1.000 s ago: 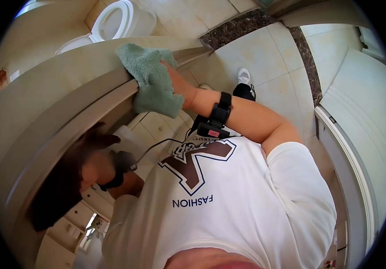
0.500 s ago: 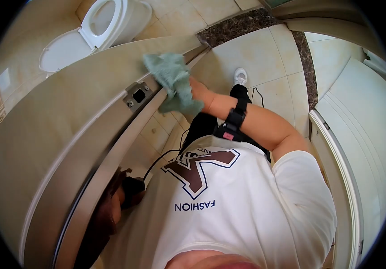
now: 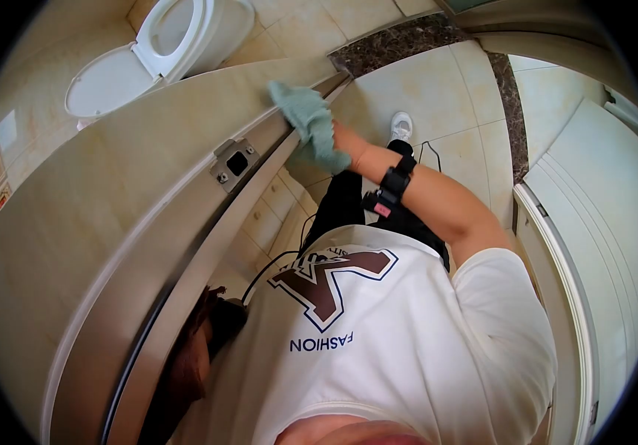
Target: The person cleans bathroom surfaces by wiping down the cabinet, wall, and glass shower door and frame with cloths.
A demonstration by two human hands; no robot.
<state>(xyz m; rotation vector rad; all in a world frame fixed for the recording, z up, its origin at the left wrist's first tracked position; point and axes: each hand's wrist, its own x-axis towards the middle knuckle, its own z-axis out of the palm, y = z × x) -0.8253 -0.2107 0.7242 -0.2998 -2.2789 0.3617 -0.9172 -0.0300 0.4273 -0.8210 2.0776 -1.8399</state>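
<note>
My right hand (image 3: 347, 147) grips a pale green cloth (image 3: 306, 115), which is draped over the long beige frame edge (image 3: 185, 230) beyond the metal latch plate (image 3: 236, 162). The fingers of that hand are mostly hidden by the cloth. At the lower left, my left hand (image 3: 194, 363) is closed on a dark reddish-brown cloth (image 3: 162, 414), close behind the same edge. The frame hides part of this hand and cloth. Black straps with small devices circle both wrists.
A white toilet (image 3: 211, 41) with its lid raised stands beyond the frame at the upper left. A dark marble threshold (image 3: 400, 43) crosses the tiled floor. On the right is a white panel (image 3: 586, 170) beside another frame. A black cable runs near my waist.
My right hand and the green cloth have moved right along the frame edge. The latch plate has come into view. My left hand and its brown cloth appear lower, more hidden by the frame.
</note>
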